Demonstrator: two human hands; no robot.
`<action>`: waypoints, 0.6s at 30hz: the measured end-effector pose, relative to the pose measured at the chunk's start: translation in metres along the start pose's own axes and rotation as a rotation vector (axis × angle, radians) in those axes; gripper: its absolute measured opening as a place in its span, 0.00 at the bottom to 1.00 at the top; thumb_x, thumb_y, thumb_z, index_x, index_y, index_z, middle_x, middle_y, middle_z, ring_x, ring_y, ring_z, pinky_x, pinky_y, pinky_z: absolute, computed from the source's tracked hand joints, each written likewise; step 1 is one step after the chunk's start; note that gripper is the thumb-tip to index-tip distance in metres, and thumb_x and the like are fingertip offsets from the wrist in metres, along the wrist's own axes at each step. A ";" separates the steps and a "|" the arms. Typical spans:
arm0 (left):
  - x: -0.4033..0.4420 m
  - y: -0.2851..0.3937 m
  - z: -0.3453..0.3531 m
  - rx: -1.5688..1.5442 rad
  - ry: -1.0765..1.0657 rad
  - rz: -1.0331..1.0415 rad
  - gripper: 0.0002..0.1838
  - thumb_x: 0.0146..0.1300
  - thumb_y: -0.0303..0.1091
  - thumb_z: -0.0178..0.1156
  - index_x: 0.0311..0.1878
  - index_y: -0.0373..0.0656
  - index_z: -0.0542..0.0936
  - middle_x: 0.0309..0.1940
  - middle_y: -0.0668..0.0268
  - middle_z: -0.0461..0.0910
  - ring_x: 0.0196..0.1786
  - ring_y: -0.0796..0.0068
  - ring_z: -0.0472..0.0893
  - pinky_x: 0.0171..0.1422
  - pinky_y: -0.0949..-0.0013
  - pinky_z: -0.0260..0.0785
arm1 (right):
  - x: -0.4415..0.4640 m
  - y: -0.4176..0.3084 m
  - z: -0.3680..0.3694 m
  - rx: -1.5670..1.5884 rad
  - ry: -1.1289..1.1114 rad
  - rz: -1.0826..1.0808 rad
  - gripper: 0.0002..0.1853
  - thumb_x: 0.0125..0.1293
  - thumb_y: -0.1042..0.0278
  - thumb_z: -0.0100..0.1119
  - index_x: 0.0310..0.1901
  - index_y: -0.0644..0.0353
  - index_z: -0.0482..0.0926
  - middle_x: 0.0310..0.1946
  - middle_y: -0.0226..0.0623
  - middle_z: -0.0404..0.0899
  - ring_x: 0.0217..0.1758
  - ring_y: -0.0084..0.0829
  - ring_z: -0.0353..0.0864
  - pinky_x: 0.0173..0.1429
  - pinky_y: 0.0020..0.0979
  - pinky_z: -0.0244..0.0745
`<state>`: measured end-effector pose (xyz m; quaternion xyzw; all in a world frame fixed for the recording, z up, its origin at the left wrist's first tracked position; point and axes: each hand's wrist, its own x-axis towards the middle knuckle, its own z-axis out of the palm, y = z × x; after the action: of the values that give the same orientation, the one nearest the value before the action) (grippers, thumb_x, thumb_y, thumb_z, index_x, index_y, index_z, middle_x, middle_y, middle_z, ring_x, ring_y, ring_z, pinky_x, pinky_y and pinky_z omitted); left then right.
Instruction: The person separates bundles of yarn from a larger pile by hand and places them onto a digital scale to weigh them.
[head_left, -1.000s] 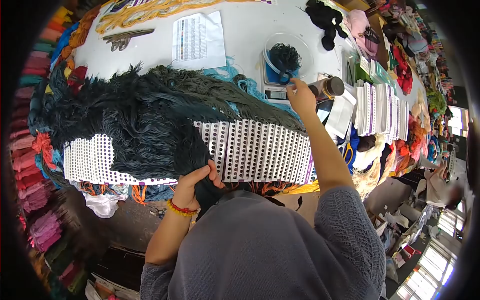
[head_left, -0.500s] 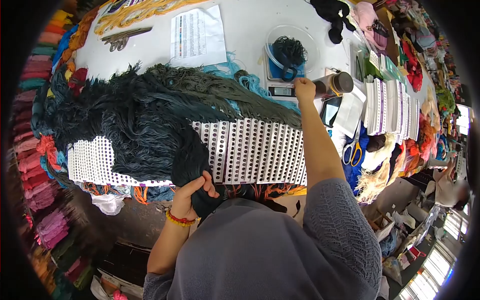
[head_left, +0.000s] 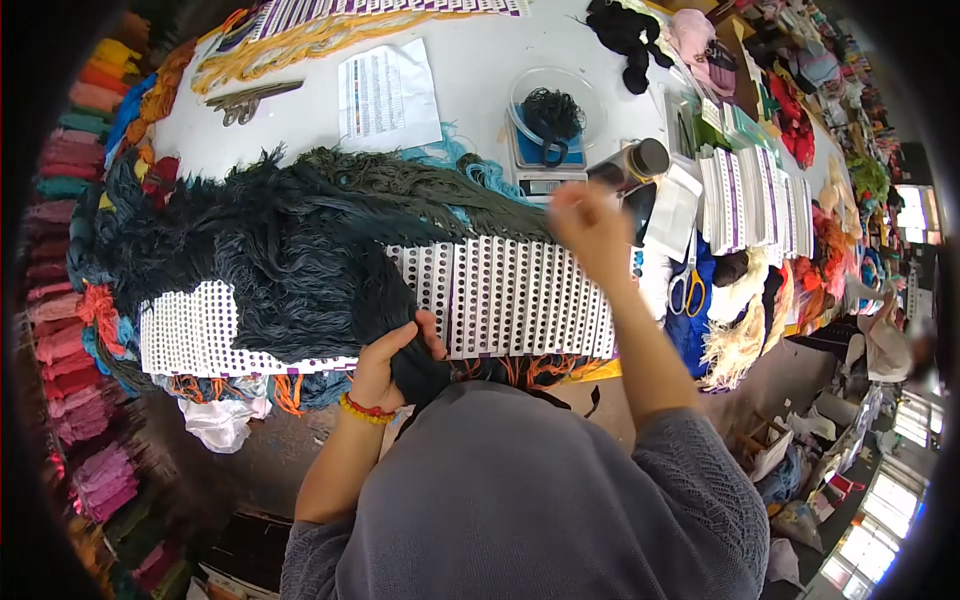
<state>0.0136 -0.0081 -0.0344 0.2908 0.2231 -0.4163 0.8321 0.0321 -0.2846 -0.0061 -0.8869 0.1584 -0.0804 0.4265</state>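
My left hand [head_left: 385,368] is wrapped round the lower end of a dark teal yarn hank [head_left: 290,290] at the table's near edge. The rest of that yarn spreads left over white cards with rows of holes [head_left: 520,300]. In front of the digital scale [head_left: 540,188], my right hand [head_left: 597,235] is smeared by motion; its fingers look bent, but whether anything is in them cannot be made out. On the scale sits a clear round dish [head_left: 595,105] holding a tangle of dark yarn [head_left: 552,115].
Olive-grey yarn [head_left: 400,185] lies behind the dark hank. A printed sheet [head_left: 388,95] and metal scissors [head_left: 250,98] are farther back. To the right are a dark cylinder [head_left: 640,160], yellow-and-blue-handled scissors [head_left: 687,292] and stacked hole cards [head_left: 735,200]. Coloured yarn surrounds the table.
My right hand has pulled back from the scale's front toward me and slightly left. My left hand keeps its hold on the dark yarn. The camera view has shifted slightly.
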 end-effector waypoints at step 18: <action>-0.037 0.002 -0.004 0.182 -0.186 0.012 0.18 0.59 0.28 0.52 0.52 0.33 0.71 0.44 0.58 0.75 0.47 0.68 0.76 0.54 0.67 0.67 | -0.142 -0.074 0.090 0.213 -0.263 -0.053 0.05 0.53 0.68 0.58 0.29 0.59 0.75 0.28 0.35 0.79 0.26 0.33 0.79 0.29 0.31 0.71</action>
<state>-0.0054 0.0170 -0.0141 0.3267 0.1043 -0.4549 0.8218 -0.0604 -0.1261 -0.0057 -0.8435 0.0681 0.0089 0.5327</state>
